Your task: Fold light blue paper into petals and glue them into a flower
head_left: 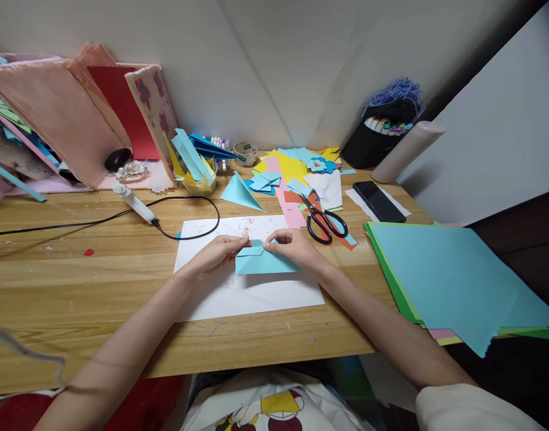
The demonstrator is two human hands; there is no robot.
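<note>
A folded piece of light blue paper (269, 263) is held between my two hands, just above a white sheet (211, 302) on the wooden table. My left hand (218, 254) pinches its upper left part between thumb and fingers. At the top middle, near a small raised flap, my right hand (294, 244) grips the paper with thumb and forefinger. Behind my right hand lie black-handled scissors (324, 222), their blades pointing away to the upper left. A light blue paper cone (239, 193) lies beyond the white sheet.
Coloured paper scraps (287, 164) spread along the wall. A white glue gun (135, 203) trails a black cable at left. A phone (378, 202) and a stack of coloured paper (454, 275) lie at right, the stack overhanging the edge. A black pen holder (368, 137) stands behind.
</note>
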